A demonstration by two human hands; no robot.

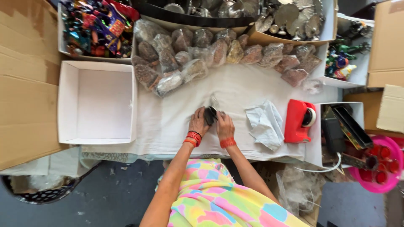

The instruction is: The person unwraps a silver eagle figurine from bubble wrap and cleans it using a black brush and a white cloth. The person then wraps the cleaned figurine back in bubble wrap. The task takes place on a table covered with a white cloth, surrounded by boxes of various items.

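My left hand [198,122] and my right hand [224,125] meet over the white cloth [168,117] at the middle of the work surface. Together they grip a small dark object [210,114] wrapped in clear plastic, held between the fingers of both hands. Red bangles circle both wrists. Just beyond the hands a bit of clear plastic [214,101] lies on the cloth.
An empty white box [97,103] sits to the left. Several clear bags of brownish items [219,52] line the back. A crumpled pale cloth [266,124] and a red tape dispenser [299,120] lie to the right. Boxes of colourful figures [97,27] and metal items [290,19] stand behind.
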